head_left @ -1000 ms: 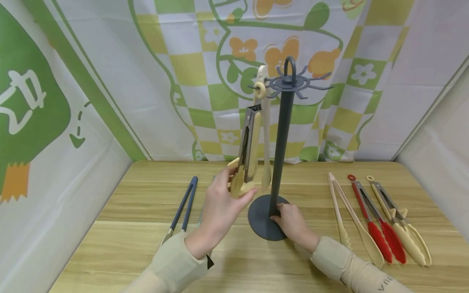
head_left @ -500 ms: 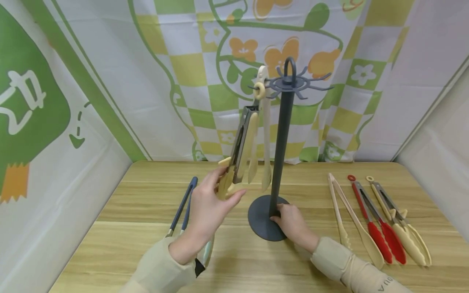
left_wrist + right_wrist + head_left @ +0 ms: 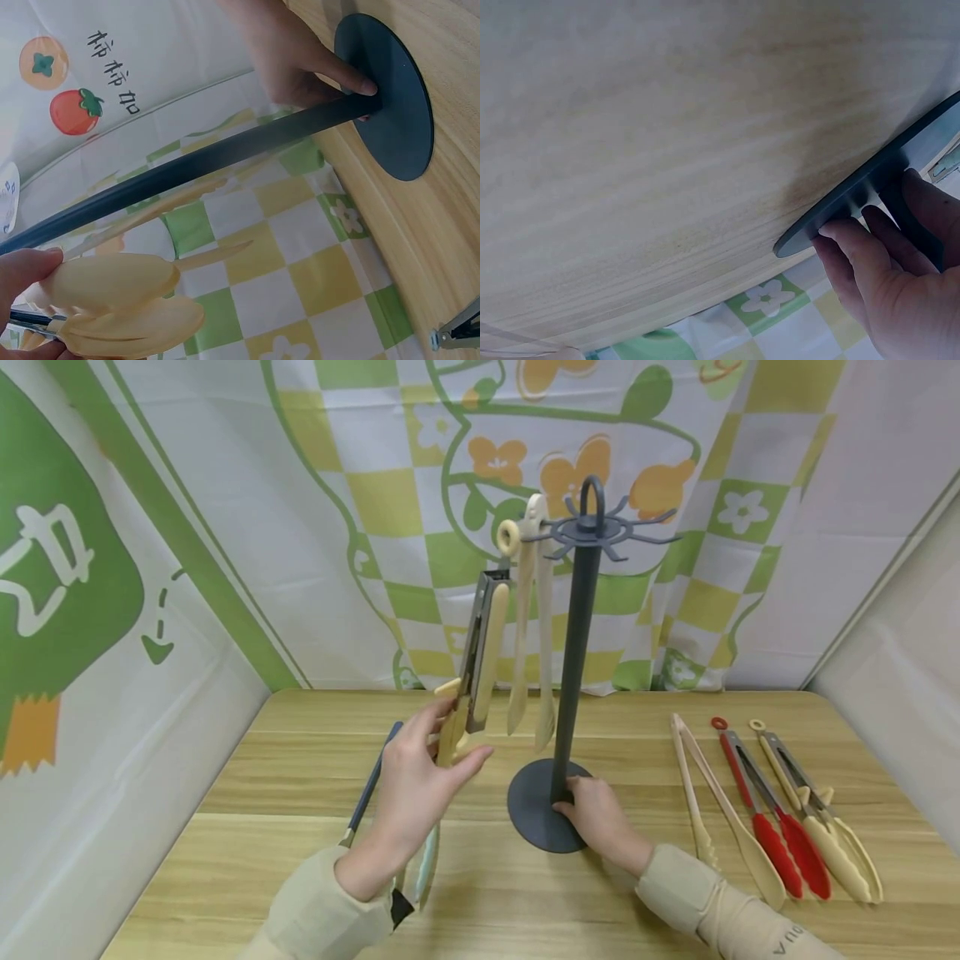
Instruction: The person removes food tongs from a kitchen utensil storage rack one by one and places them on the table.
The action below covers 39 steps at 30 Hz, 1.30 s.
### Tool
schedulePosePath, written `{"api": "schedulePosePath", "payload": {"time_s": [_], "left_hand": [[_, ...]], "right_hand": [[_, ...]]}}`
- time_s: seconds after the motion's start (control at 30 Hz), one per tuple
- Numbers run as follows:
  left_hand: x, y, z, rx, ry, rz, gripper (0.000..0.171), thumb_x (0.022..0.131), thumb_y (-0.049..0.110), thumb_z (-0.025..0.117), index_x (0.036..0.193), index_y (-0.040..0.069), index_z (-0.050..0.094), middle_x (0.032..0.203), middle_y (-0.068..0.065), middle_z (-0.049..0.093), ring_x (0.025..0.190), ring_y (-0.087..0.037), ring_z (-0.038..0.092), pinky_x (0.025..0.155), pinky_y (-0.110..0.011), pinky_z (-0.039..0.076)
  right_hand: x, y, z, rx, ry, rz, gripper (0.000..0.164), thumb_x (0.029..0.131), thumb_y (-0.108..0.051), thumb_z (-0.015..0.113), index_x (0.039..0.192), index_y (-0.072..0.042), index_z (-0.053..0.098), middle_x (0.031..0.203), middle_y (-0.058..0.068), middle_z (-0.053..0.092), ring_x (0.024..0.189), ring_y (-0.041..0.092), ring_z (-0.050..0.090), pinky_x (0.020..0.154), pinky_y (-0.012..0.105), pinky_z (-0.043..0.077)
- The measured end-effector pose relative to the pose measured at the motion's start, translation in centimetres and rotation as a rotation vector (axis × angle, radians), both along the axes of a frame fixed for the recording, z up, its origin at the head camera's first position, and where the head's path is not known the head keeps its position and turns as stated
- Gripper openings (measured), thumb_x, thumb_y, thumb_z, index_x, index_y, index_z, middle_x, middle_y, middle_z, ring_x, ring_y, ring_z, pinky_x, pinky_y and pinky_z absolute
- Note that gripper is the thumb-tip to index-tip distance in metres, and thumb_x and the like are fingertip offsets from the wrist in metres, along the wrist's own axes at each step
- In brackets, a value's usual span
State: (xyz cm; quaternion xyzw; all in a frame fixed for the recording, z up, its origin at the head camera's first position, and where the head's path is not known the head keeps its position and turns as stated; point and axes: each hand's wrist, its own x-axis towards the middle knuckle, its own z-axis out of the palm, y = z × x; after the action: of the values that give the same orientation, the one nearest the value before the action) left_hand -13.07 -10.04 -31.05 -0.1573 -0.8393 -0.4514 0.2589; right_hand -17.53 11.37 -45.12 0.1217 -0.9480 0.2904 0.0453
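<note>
My left hand point(image 3: 416, 781) holds cream-and-steel tongs point(image 3: 483, 652) by their lower, cream-tipped end, left of a dark grey utensil stand point(image 3: 577, 652). Their cream hanging ring point(image 3: 507, 537) is at the outer tip of one of the stand's hooks. The scalloped tips point(image 3: 112, 281) lie between thumb and fingers in the left wrist view. Pale wooden-looking tongs point(image 3: 546, 635) hang from the stand just behind. Low on the pole, my right hand point(image 3: 600, 814) grips it where it meets the round base point(image 3: 543, 831); the right wrist view shows its fingers point(image 3: 859, 244) against that base.
To the right on the wooden table point(image 3: 510, 910) lie pale pink tongs point(image 3: 720, 802), red tongs point(image 3: 772, 810) and another cream pair point(image 3: 817, 810). Blue tongs point(image 3: 367, 793) and mint-tipped tongs point(image 3: 426, 864) lie left, partly behind my left hand. A patterned cloth point(image 3: 375, 527) stands behind.
My left hand has drawn the cream tongs leftward, and their ring has slid outward from over the hook to its tip. The right hand and the stand stay put.
</note>
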Motion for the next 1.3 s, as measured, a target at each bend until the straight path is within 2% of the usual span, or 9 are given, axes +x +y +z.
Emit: {"api": "schedulePosePath", "payload": {"time_s": [0.27, 0.47, 0.63, 0.83, 1.3], "left_hand": [[0.0, -0.2, 0.2, 0.011, -0.014, 0.015, 0.054, 0.071, 0.015, 0.081, 0.117, 0.002, 0.057, 0.107, -0.009, 0.062, 0.089, -0.023, 0.061, 0.064, -0.028, 0.054], [0.0, -0.7, 0.5, 0.055, -0.074, 0.005, 0.055, 0.071, 0.014, 0.08, 0.119, 0.002, 0.056, 0.109, -0.008, 0.06, 0.095, -0.022, 0.059, 0.076, -0.032, 0.053], [-0.1, -1.4, 0.5, 0.086, -0.121, 0.013, 0.054, 0.071, 0.012, 0.08, 0.117, 0.001, 0.055, 0.109, -0.008, 0.059, 0.095, -0.021, 0.058, 0.077, -0.032, 0.053], [-0.3, -2.5, 0.3, 0.062, -0.124, 0.055, 0.052, 0.07, 0.012, 0.081, 0.114, 0.0, 0.056, 0.108, -0.008, 0.061, 0.088, -0.02, 0.059, 0.07, -0.032, 0.054], [-1.1, -5.8, -0.3, -0.022, -0.254, 0.177, 0.053, 0.072, 0.018, 0.079, 0.115, 0.0, 0.054, 0.109, -0.013, 0.06, 0.09, -0.026, 0.058, 0.071, -0.038, 0.052]], "right_hand": [[0.1, 0.0, 0.2, 0.007, -0.008, -0.003, 0.022, 0.077, -0.007, 0.073, 0.094, 0.004, 0.068, 0.092, 0.015, 0.068, 0.083, 0.028, 0.066, 0.07, 0.036, 0.053], [0.1, 0.1, 0.3, 0.024, 0.0, 0.006, 0.021, 0.076, -0.007, 0.073, 0.093, 0.005, 0.068, 0.092, 0.016, 0.068, 0.082, 0.029, 0.066, 0.069, 0.036, 0.053], [0.0, 0.0, 0.1, 0.024, 0.0, 0.001, 0.021, 0.076, -0.007, 0.074, 0.093, 0.004, 0.069, 0.092, 0.015, 0.068, 0.083, 0.028, 0.066, 0.07, 0.036, 0.053], [0.0, -0.1, 0.2, 0.027, -0.007, 0.001, 0.021, 0.076, -0.008, 0.073, 0.093, 0.004, 0.069, 0.093, 0.016, 0.068, 0.084, 0.028, 0.066, 0.07, 0.036, 0.053], [0.1, -0.1, 0.3, 0.012, -0.011, -0.007, 0.02, 0.077, -0.007, 0.073, 0.093, 0.005, 0.068, 0.093, 0.016, 0.068, 0.084, 0.028, 0.066, 0.07, 0.036, 0.053]]}}
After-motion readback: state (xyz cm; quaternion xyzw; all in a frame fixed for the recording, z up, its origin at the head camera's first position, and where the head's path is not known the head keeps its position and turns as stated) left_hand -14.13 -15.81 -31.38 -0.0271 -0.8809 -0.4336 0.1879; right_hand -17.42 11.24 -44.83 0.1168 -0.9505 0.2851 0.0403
